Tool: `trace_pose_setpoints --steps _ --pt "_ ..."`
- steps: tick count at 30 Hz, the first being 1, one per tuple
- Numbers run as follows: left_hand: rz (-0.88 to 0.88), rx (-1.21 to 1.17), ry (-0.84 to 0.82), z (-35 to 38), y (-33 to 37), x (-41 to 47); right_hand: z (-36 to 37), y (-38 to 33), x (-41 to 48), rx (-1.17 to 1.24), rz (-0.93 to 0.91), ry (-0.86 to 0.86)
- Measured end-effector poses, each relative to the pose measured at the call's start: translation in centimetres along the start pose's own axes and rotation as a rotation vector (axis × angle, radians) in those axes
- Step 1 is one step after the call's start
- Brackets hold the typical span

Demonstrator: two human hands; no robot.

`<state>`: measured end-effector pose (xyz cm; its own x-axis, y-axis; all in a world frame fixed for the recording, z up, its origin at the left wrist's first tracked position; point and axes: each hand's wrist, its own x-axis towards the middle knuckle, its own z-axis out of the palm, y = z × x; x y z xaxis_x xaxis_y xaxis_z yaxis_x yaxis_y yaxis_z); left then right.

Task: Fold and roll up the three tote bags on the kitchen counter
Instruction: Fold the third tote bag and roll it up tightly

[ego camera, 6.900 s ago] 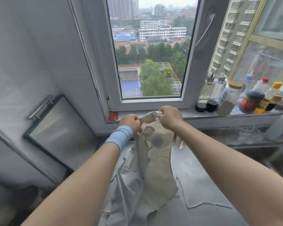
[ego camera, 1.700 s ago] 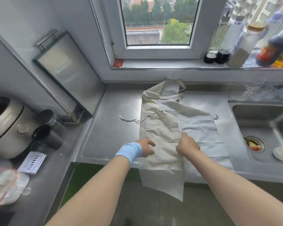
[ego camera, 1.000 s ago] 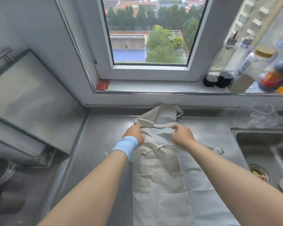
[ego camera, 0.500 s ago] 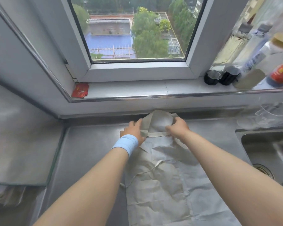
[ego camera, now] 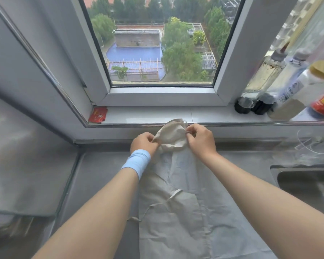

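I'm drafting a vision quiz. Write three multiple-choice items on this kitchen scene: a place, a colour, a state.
1. Where is the red packet? A. on the window sill B. on a stove C. on the floor
2. What colour is the wristband? A. black B. light blue C. yellow
3. How is the tote bag at its far end? A. flat B. bunched and pinched up C. knotted

1 A: it lies at the sill's left corner.
2 B: pale blue on the left wrist.
3 B: the left hand and right hand pinch it, raised.
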<state>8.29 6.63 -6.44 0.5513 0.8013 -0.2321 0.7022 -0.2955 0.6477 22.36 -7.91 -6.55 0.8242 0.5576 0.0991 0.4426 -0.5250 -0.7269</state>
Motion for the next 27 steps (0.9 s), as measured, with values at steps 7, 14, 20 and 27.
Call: trace_pose_setpoints --steps 7,14,20,27 --pt "0.207 -0.071 0.106 0.3 -3.3 -2.5 2.8 1.0 -4.9 -0.183 -0.048 -0.25" --pt "0.226 0.526 -0.38 4.1 -7.7 -6.6 6.6 4.1 -13.2 -0.52 -0.167 -0.387" --pt "0.225 0.625 -0.572 4.8 -9.0 -6.3 7.6 6.5 -12.6 -0.614 -0.063 -0.703" --pt "0.296 0.651 -0.32 4.4 -9.7 -5.4 7.8 5.5 -8.7 -0.794 -0.11 -0.579"
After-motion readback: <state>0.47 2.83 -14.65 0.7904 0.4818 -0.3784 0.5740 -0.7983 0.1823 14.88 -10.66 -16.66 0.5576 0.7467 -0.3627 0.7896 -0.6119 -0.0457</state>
